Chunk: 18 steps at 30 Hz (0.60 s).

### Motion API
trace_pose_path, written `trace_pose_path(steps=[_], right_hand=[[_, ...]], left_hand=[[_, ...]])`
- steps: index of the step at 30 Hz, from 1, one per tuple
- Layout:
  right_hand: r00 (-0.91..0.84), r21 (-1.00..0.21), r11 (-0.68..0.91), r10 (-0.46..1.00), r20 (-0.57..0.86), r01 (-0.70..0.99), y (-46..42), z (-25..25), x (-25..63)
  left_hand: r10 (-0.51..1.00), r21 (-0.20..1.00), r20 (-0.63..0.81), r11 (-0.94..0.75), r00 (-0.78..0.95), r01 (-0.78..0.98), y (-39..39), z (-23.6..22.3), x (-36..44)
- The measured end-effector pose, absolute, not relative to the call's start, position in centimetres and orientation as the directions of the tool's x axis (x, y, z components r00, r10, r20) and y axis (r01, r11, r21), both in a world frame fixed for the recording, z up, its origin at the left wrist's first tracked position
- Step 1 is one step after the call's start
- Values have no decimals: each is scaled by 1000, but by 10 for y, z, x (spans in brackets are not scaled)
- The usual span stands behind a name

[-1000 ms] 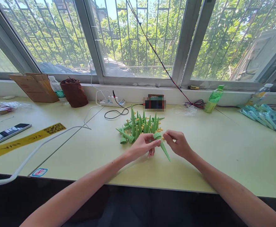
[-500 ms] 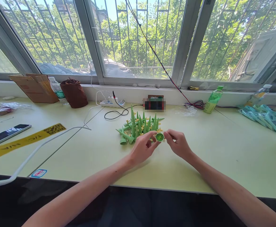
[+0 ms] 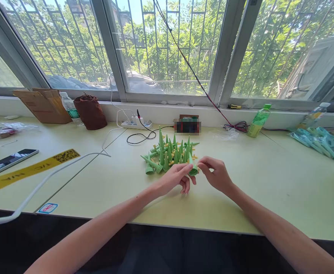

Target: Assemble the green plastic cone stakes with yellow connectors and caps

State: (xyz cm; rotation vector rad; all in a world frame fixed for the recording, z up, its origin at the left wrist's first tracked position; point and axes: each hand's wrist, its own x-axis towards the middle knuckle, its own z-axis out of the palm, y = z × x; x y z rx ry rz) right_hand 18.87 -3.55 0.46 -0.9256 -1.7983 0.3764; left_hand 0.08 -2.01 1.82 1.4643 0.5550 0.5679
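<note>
My left hand [image 3: 174, 176] and my right hand [image 3: 216, 175] meet over the pale green table [image 3: 127, 190], both pinched on one green plastic cone [image 3: 193, 170]. Only the cone's wide end shows between the fingertips; the rest is hidden by my fingers. Just behind my hands lies a pile of green cones [image 3: 169, 153] mixed with small yellow pieces [image 3: 194, 156], some cones standing point up, others lying flat.
A phone [image 3: 8, 161], a yellow strip [image 3: 31, 169] and a white cable [image 3: 55, 171] lie at the left. A power strip [image 3: 135, 123], brown pouch [image 3: 89, 112], cardboard box [image 3: 42, 104] and bottles [image 3: 258, 120] line the window ledge. Teal parts [image 3: 321, 140] sit at the right.
The cone pointed down toward me a second ago, then turned its open end to the camera; now its wide end sits lower between my fingertips. My hands stayed in place.
</note>
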Motion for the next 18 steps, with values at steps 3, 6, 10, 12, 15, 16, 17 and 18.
trace_pose_path(steps=[3, 6, 10, 12, 15, 16, 17, 18], right_hand=[[-172, -604, 647, 736, 655, 465, -35, 4, 189], [-181, -615, 607, 770, 612, 504, -34, 3, 188], [-159, -661, 565, 806, 570, 494, -34, 3, 187], [-129, -677, 557, 809, 574, 482, -33, 2, 187], [-71, -701, 541, 812, 579, 465, -32, 1, 188], [-48, -713, 533, 815, 578, 457, -31, 0, 189], [-26, -725, 524, 817, 575, 447, -31, -1, 189], [-4, -736, 517, 819, 573, 438, -31, -1, 190]], left_hand=[[683, 984, 79, -170, 726, 52, -23, 16, 0], [724, 848, 278, -493, 631, 192, -24, 10, 0], [702, 676, 431, -668, 567, 313, -23, 3, 2], [725, 678, 437, -654, 532, 334, -22, 3, 3], [783, 743, 393, -580, 483, 335, -23, 4, 4], [798, 768, 374, -552, 473, 324, -23, 5, 4], [809, 793, 357, -526, 466, 306, -24, 6, 4], [818, 818, 343, -502, 461, 281, -24, 6, 4]])
